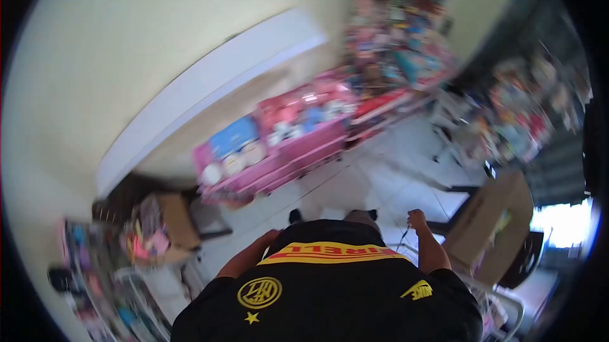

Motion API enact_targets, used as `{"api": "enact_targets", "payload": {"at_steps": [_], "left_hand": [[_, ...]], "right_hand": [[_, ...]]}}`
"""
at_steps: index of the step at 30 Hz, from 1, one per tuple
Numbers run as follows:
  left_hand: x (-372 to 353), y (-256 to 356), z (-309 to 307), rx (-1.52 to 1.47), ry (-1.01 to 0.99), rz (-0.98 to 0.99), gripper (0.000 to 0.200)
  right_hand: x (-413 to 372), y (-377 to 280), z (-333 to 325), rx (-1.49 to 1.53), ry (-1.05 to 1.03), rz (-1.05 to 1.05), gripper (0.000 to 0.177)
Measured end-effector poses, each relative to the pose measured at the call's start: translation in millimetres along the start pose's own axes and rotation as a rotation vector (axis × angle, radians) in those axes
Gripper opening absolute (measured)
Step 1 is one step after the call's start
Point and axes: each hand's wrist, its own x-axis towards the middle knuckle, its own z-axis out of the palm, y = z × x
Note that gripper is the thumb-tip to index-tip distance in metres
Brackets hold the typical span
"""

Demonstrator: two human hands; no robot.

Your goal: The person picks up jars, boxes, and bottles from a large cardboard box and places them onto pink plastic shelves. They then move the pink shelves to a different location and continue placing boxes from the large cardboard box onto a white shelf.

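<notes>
My right hand is curled up, and a thin dark cord hangs just under it. I cannot tell if I grip it. My left hand rests at the edge of my black shirt, too blurry to tell its shape. I should move slowly and keep the cord off the brown cardboard box nearby.

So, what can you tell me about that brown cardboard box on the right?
The brown cardboard box is large, plain and blurred, with one broad face turned toward the camera. It stands on the pale tiled floor, close to the person's raised right hand, which does not touch it. Its contents cannot be seen.
</notes>
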Motion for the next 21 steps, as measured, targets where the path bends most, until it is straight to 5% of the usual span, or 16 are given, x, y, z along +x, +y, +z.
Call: {"api": "enact_targets", "payload": {"at_steps": [3,4,6,7,8,12,16,21], "left_hand": [[-15,-45,-18,0.059,0.060,0.040,0.046],[-35,-44,-27,-0.146,0.054,0.096,0.041],[-42,-52,-48,0.112,0.031,0.105,0.043],[-79,-1,-71,-0.011,0.023,-0.117,0.049],[-103,24,-89,-0.027,0.108,-0.079,0.056],[-178,109,-173,-0.343,0.446,0.472,0.034],[-189,148,-240,0.377,1.263,0.654,0.040],[-149,140,-260,0.679,1.160,0.313,0.062]], "right_hand": [[-27,-102,120,-0.129,-0.104,-0.140,0.032],[-36,-126,159,-0.137,-0.193,-0.212,0.033],[-58,-168,232,-0.318,-0.435,-0.477,0.039],[-81,-194,263,-0.450,-0.535,-0.624,0.040],[-105,-218,290,-0.576,-0.630,-0.763,0.041],[-196,-331,357,-0.845,-0.860,-0.978,0.038],[-230,-404,401,-0.524,-0.509,-1.284,0.027],[-229,-437,438,-0.748,-0.248,-1.282,0.031]]}}
